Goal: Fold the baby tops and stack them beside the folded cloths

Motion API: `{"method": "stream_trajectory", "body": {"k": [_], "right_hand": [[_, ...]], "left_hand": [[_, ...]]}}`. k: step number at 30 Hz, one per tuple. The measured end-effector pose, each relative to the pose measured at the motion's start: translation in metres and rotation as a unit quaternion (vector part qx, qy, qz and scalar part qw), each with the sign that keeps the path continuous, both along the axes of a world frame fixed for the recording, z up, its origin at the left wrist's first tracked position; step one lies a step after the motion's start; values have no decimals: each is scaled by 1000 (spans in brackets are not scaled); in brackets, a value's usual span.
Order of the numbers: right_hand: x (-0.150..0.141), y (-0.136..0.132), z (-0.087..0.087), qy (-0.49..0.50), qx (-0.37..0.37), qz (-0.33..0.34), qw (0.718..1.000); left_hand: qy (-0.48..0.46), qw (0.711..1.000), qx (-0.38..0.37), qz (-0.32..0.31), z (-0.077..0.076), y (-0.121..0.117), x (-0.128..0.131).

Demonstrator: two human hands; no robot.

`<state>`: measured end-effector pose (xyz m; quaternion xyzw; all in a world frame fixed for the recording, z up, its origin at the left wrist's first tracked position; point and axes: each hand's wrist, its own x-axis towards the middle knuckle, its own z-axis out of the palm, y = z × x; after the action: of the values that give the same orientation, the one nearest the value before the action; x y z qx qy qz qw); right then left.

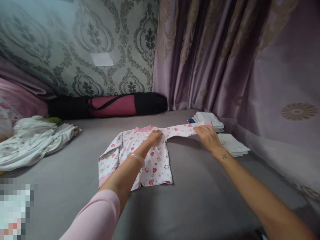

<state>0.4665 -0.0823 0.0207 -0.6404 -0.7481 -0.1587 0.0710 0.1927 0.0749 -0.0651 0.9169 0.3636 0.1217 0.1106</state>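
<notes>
Wears a plain pale pink fabric sleeve point(93, 218) on the left arm point(126, 176), ending in a smooth, rounded, slightly lighter hem point(114, 198). Wears also a slim, translucent, whitish ring-shaped bangle point(137, 157) just above the left hand point(155, 137). Bears a small dark tattoo-like marking point(224, 156) of fine curling strokes near the right hand point(208, 137), with the right forearm point(250, 186) uncovered.
</notes>
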Motion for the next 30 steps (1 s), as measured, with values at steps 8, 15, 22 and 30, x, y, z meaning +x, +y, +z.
{"method": "stream_trajectory", "body": {"k": [8,15,22,30], "right_hand": [[21,-30,-60,-26,-90,-45,995],[13,-18,-47,68,-150,-145,976],[12,17,-37,75,-178,-209,959],[14,33,-45,44,-103,-251,961]], "left_hand": [[27,997,-20,73,19,38,10],[58,995,-34,78,21,51,35],[76,993,-59,75,24,54,41],[51,986,-55,146,18,54,42]]}}
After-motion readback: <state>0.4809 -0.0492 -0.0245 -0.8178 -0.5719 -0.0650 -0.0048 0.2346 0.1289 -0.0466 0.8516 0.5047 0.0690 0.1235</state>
